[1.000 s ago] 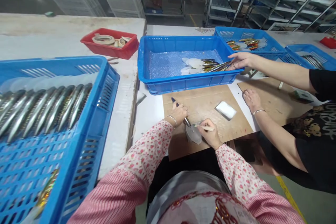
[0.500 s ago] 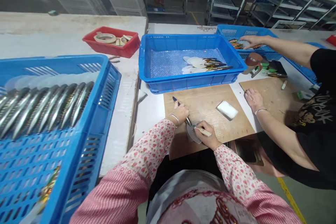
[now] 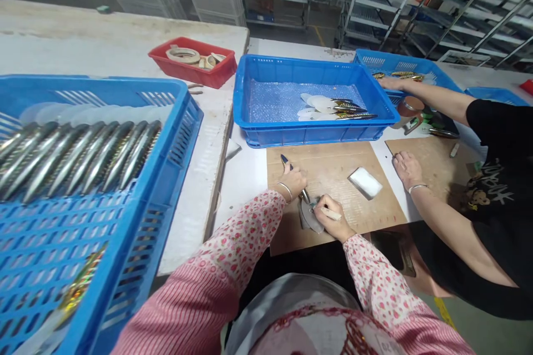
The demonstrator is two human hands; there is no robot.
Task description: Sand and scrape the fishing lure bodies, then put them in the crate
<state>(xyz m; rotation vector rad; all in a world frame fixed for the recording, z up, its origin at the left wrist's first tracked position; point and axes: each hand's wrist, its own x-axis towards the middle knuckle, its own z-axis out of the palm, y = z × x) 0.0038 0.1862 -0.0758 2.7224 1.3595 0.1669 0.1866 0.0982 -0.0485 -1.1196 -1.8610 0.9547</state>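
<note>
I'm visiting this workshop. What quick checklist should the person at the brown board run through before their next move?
Left hand around the metal lure: ok, held firmly.
Right hand on the pale-handled tool: ok, held like a pen.
Tool tip on the translucent sheet: cannot tell, the hand hides it.
White pad apart from the hands: ok.
Co-worker's hand on their own board: ok, not touching this work.
</note>
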